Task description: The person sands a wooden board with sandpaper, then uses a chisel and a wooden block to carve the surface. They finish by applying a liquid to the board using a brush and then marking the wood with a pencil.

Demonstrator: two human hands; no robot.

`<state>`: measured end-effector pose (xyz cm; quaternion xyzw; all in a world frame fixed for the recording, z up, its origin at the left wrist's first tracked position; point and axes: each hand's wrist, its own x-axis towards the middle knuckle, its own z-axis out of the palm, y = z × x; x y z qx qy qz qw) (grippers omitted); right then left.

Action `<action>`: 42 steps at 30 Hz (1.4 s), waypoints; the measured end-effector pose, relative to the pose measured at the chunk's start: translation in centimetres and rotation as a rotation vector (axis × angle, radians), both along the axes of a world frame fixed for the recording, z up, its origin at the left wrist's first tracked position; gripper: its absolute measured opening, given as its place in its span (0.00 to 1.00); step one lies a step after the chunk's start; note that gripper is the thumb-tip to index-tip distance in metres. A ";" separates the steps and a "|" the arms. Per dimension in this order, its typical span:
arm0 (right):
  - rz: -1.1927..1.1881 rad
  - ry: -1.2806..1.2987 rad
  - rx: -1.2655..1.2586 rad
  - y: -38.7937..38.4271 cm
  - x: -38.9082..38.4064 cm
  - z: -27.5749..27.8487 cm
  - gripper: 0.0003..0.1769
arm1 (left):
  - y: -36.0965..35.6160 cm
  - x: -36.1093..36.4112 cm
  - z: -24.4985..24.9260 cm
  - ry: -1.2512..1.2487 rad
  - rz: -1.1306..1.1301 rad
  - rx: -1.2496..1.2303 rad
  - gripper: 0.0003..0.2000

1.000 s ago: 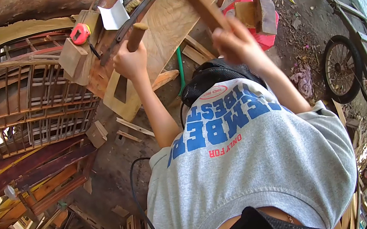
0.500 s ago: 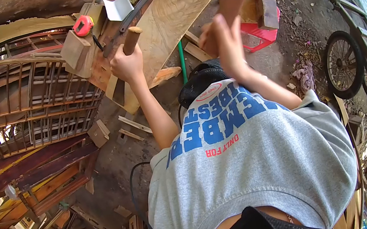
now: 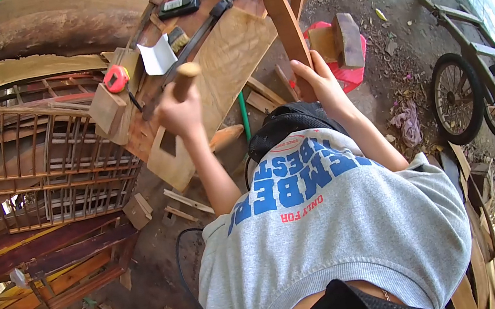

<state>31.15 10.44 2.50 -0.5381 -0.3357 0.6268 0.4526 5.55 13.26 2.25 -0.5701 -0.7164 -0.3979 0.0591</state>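
My left hand (image 3: pixel 180 114) is closed around a round wooden handle (image 3: pixel 187 81) above the bench's left part; the tool's other end is hidden. Next to it lies a light wooden board (image 3: pixel 224 53) with a squared opening near its lower end. My right hand (image 3: pixel 319 80) grips a long flat reddish-brown wooden bar (image 3: pixel 286 20), whose upper end points up and slightly left. The bar is to the right of the board and apart from the handle.
On the bench (image 3: pixel 143 136) are a red tape measure (image 3: pixel 115 78), a white paper (image 3: pixel 158 56), a brush (image 3: pixel 178 39) and a black device (image 3: pixel 179 6). A red plastic stool (image 3: pixel 352 76) with wood blocks stands right. Slatted frames (image 3: pixel 32 161) lean left; a wheeled cart (image 3: pixel 459 94) stands far right.
The wooden bar in my right hand has tilted from leaning right to leaning left, and shows sharper. My left hand still holds the handle. The view has shifted slightly, showing more of the bench's far end.
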 end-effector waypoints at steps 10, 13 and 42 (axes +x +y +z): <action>-0.521 -0.084 0.358 5.7 13.9 6.5 0.15 | 7.6 19.1 -1.5 0.039 -0.578 -0.148 0.09; -0.670 -0.058 0.560 6.5 17.1 8.5 0.17 | 8.5 19.9 -1.8 0.007 -0.536 -0.210 0.09; 0.277 -0.132 0.014 -4.3 -1.0 1.6 0.17 | 0.8 2.8 -3.2 0.041 0.006 -0.251 0.10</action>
